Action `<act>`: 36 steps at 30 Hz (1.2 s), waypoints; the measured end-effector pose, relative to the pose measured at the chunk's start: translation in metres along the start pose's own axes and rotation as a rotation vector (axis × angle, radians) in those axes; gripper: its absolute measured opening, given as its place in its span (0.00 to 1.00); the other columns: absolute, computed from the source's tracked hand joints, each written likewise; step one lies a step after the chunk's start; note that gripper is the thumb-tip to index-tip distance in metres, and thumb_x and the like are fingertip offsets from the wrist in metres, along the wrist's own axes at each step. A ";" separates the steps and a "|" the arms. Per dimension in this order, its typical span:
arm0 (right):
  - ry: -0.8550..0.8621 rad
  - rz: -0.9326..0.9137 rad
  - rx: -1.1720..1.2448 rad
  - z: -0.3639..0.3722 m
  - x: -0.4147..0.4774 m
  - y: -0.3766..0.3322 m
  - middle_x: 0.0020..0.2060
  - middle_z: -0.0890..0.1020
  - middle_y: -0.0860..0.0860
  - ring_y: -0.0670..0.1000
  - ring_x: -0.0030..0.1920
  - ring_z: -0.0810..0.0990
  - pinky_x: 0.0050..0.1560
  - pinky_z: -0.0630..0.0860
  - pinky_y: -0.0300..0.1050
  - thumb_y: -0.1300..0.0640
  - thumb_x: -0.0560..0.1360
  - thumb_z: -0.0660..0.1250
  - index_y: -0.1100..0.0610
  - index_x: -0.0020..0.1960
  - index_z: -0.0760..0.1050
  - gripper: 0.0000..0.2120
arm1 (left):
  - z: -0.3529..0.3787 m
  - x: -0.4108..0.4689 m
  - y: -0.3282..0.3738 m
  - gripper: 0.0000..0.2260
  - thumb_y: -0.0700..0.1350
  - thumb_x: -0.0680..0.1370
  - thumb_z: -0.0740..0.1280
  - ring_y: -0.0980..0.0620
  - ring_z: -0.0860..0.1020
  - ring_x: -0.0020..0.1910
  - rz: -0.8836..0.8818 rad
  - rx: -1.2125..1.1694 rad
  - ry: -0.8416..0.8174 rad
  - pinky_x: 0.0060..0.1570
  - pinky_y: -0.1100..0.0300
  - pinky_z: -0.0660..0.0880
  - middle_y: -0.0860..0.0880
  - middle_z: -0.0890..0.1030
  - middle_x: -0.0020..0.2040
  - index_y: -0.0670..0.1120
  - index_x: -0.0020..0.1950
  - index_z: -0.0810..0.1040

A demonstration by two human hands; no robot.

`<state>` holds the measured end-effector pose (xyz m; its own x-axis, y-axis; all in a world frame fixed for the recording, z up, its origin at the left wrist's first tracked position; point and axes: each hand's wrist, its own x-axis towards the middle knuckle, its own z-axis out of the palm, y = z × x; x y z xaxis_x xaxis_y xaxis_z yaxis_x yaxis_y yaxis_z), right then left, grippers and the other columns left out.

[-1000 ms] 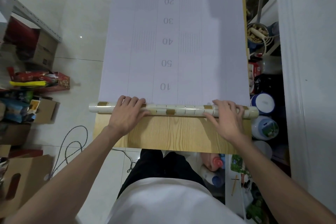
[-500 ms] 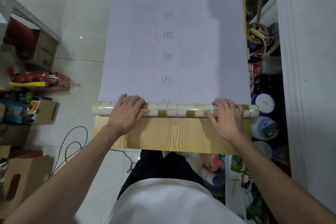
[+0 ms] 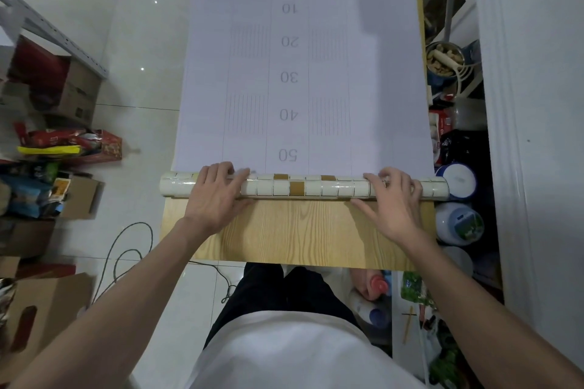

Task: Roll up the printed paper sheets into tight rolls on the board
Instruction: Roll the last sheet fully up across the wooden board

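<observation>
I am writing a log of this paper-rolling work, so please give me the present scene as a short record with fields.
Roll: the roll lies crosswise, spanning the board's width.
Sheet: the paper sheet stretches flat away from the person; the printed 50 is nearest the roll.
Left hand: the left hand rests on the roll's left part, fingers laid over it.
Right hand: the right hand rests likewise on the right part.
Board: the wooden board shows between roll and person.
Floor: a cardboard box at left.
</observation>
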<state>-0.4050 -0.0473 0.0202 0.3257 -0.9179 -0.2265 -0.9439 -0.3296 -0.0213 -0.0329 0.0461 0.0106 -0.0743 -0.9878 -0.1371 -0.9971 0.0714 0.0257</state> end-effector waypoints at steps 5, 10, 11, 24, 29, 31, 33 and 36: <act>0.033 0.025 0.089 -0.006 0.005 0.001 0.61 0.76 0.48 0.52 0.65 0.69 0.67 0.59 0.56 0.32 0.78 0.53 0.49 0.67 0.71 0.28 | 0.000 0.001 -0.002 0.21 0.60 0.82 0.55 0.42 0.76 0.55 0.007 -0.057 0.036 0.67 0.45 0.65 0.45 0.79 0.56 0.46 0.63 0.74; -0.016 -0.002 0.043 -0.004 0.005 0.003 0.66 0.70 0.53 0.55 0.67 0.66 0.68 0.58 0.59 0.28 0.75 0.56 0.49 0.68 0.71 0.32 | -0.003 0.002 0.000 0.28 0.68 0.77 0.61 0.41 0.72 0.54 -0.012 0.014 -0.008 0.61 0.46 0.66 0.43 0.73 0.57 0.48 0.65 0.73; -0.021 0.003 0.024 -0.005 0.005 0.003 0.64 0.70 0.53 0.55 0.66 0.66 0.68 0.59 0.59 0.28 0.75 0.55 0.48 0.69 0.71 0.32 | -0.005 0.003 0.001 0.27 0.67 0.78 0.60 0.42 0.72 0.52 -0.017 0.025 -0.011 0.59 0.47 0.66 0.44 0.74 0.55 0.47 0.66 0.73; 0.007 0.009 0.023 -0.007 0.004 0.001 0.60 0.73 0.51 0.54 0.63 0.68 0.65 0.60 0.57 0.29 0.76 0.53 0.48 0.70 0.71 0.32 | -0.003 0.007 0.000 0.30 0.67 0.79 0.51 0.42 0.75 0.50 -0.006 0.036 -0.030 0.61 0.47 0.66 0.45 0.76 0.54 0.47 0.67 0.72; -0.001 0.057 0.146 -0.004 0.003 0.000 0.65 0.74 0.51 0.52 0.68 0.67 0.70 0.58 0.58 0.32 0.78 0.54 0.51 0.67 0.70 0.28 | 0.000 0.005 0.001 0.25 0.64 0.82 0.51 0.44 0.76 0.54 0.020 -0.050 0.010 0.68 0.46 0.62 0.46 0.78 0.56 0.48 0.62 0.74; -0.008 0.026 0.092 0.000 0.000 0.002 0.67 0.70 0.53 0.55 0.68 0.66 0.69 0.58 0.60 0.29 0.75 0.57 0.50 0.68 0.70 0.32 | 0.000 0.004 0.001 0.28 0.69 0.78 0.56 0.42 0.73 0.55 0.016 -0.017 0.020 0.64 0.45 0.64 0.44 0.74 0.59 0.48 0.64 0.74; -0.017 0.014 0.046 0.001 -0.001 0.004 0.63 0.70 0.54 0.56 0.65 0.67 0.67 0.60 0.59 0.27 0.73 0.58 0.50 0.70 0.70 0.35 | 0.000 0.003 0.001 0.31 0.71 0.77 0.56 0.43 0.72 0.51 0.010 0.026 0.011 0.59 0.47 0.66 0.44 0.73 0.56 0.48 0.65 0.74; -0.007 0.012 0.024 -0.002 0.001 0.001 0.60 0.74 0.51 0.54 0.62 0.69 0.66 0.61 0.58 0.28 0.75 0.53 0.50 0.70 0.70 0.34 | -0.001 0.005 0.002 0.28 0.67 0.79 0.52 0.43 0.74 0.49 -0.003 0.023 0.011 0.58 0.48 0.66 0.46 0.77 0.53 0.46 0.63 0.74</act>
<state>-0.4058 -0.0493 0.0221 0.3136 -0.9204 -0.2333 -0.9489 -0.3128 -0.0416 -0.0352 0.0410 0.0110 -0.0712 -0.9894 -0.1264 -0.9974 0.0715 0.0021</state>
